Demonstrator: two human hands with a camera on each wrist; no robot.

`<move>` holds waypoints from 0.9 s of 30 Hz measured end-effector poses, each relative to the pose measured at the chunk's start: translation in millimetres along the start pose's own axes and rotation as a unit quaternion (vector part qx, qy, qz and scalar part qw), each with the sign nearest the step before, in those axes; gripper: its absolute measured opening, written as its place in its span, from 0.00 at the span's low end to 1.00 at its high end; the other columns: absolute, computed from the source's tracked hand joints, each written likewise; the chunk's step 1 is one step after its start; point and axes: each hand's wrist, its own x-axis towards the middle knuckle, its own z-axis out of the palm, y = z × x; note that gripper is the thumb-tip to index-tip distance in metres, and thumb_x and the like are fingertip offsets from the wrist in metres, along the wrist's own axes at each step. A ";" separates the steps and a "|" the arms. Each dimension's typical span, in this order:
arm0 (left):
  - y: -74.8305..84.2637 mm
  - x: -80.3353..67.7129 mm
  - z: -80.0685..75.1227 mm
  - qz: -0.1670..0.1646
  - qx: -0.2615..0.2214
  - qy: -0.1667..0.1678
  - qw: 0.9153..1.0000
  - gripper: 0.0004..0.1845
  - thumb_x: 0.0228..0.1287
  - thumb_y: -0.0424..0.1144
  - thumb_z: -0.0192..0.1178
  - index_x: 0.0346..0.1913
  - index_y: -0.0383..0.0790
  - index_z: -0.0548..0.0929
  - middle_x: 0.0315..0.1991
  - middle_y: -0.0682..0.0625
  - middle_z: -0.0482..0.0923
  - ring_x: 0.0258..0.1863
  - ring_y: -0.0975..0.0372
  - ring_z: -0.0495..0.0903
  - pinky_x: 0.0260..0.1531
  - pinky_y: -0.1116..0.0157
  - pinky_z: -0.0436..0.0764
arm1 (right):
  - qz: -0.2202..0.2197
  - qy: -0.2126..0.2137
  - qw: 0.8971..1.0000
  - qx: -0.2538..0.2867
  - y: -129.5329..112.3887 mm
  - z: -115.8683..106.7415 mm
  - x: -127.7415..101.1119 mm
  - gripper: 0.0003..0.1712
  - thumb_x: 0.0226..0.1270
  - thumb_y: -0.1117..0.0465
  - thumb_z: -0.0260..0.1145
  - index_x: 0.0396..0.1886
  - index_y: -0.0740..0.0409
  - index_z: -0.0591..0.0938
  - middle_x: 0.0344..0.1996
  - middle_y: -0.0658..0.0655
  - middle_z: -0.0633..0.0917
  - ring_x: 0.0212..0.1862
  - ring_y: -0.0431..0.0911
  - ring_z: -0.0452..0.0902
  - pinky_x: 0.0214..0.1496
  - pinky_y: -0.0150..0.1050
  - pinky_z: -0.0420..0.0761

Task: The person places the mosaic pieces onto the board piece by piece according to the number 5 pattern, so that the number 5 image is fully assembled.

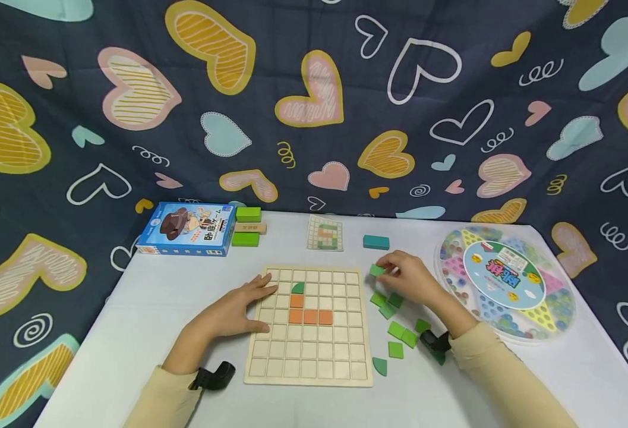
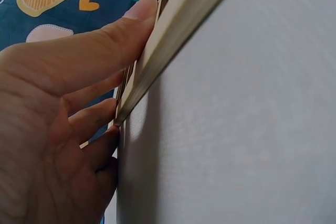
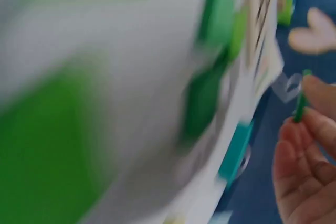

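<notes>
Green square wooden tile (image 1: 376,270) is pinched in the right hand (image 1: 411,277), right of the gridded wooden board (image 1: 311,326); flat left hand (image 1: 237,310) steadies it. Thin grip, could drop onto the worktop (image 1: 148,309).

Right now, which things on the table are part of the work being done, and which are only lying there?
In use: wooden grid board, green tile pinched by right hand, left hand on the board, loose green tiles, pattern card.
Lying about: blue box, round marble game, teal block.

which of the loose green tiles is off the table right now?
The green tile pinched in the right hand, just right of the wooden board. The other green tiles lie flat on the table nearer the person.
</notes>
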 end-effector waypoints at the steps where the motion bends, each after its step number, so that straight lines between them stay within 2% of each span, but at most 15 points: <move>1: -0.1 0.5 0.4 0.001 0.001 0.001 1.000 0.46 0.44 0.52 0.74 0.69 0.46 0.68 0.75 0.49 0.51 0.74 0.49 0.48 0.69 0.44 0.56 | -0.011 -0.007 1.000 0.015 -8.3 4.4 5.2 0.14 0.59 0.61 0.70 0.45 0.60 0.83 0.39 0.55 0.83 0.40 0.46 0.80 0.41 0.39 0.83; 4: -0.6 2.0 3.1 0.002 0.000 0.000 1.000 0.46 0.44 0.52 0.74 0.69 0.47 0.68 0.75 0.49 0.52 0.75 0.49 0.48 0.69 0.45 0.56 | -0.047 -0.042 0.997 0.047 -29.4 22.4 19.9 0.15 0.60 0.60 0.69 0.47 0.59 0.83 0.39 0.53 0.83 0.40 0.43 0.79 0.41 0.34 0.82; 9: 0.0 2.4 10.0 -0.003 -0.005 -0.011 1.000 0.45 0.45 0.52 0.73 0.69 0.47 0.68 0.75 0.50 0.51 0.75 0.51 0.47 0.69 0.45 0.56 | -0.091 -0.115 0.989 0.023 -48.9 53.9 36.6 0.15 0.61 0.58 0.68 0.47 0.57 0.84 0.38 0.51 0.82 0.37 0.39 0.75 0.39 0.30 0.78; 14: 2.5 2.2 12.1 -0.006 -0.012 -0.007 1.000 0.45 0.45 0.51 0.74 0.68 0.47 0.68 0.75 0.50 0.52 0.75 0.51 0.47 0.69 0.46 0.57 | -0.109 -0.131 0.985 -0.011 -56.3 70.9 45.6 0.13 0.60 0.58 0.69 0.43 0.56 0.84 0.35 0.51 0.81 0.35 0.39 0.73 0.38 0.31 0.77; 22: 1.9 0.2 7.6 -0.007 -0.007 -0.004 1.000 0.45 0.45 0.52 0.73 0.69 0.48 0.68 0.75 0.51 0.51 0.75 0.51 0.47 0.69 0.45 0.57 | -0.108 -0.166 0.980 -0.037 -66.2 72.2 51.2 0.16 0.60 0.56 0.69 0.47 0.54 0.83 0.40 0.49 0.80 0.38 0.38 0.74 0.43 0.31 0.78; 27: -0.8 -2.0 1.3 -0.002 0.000 0.004 1.000 0.45 0.45 0.52 0.73 0.69 0.47 0.67 0.75 0.50 0.51 0.75 0.50 0.48 0.68 0.44 0.57 | -0.093 -0.131 0.987 0.002 -53.7 47.3 48.0 0.19 0.63 0.57 0.66 0.52 0.59 0.81 0.42 0.54 0.82 0.43 0.43 0.78 0.46 0.36 0.80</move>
